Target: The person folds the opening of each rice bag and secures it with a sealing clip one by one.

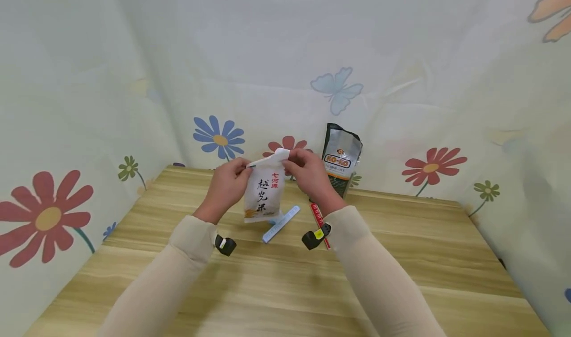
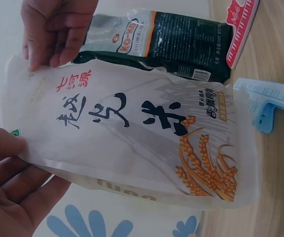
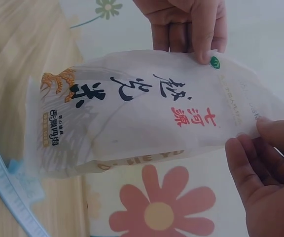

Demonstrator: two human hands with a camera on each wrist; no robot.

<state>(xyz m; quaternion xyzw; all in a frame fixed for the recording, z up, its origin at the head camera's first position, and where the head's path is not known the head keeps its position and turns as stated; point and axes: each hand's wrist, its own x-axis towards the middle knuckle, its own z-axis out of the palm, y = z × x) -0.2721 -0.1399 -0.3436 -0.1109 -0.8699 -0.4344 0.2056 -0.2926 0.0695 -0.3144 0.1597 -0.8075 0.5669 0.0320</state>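
Note:
A white rice bag [image 1: 263,193] with black and red characters and printed ears of grain hangs upright, held up by both hands. My left hand [image 1: 225,186] pinches its upper left edge between thumb and fingers. On the other side, my right hand [image 1: 310,173] grips the top right corner, where the top flap looks folded over. The right wrist view shows the bag's front [image 3: 132,103] and both hands on its upper end. Just beyond the bag's bottom lies a light-blue plastic strip [image 1: 281,224] with a small tab [image 2: 264,118], like a bag clip.
Behind my right hand a dark green and silver KO-KO bag [image 1: 341,156] leans against the flowered backdrop [image 1: 267,39]. Under my right wrist lies a red and white strip [image 1: 317,217]. All stand on a wood-grain table [image 1: 401,238].

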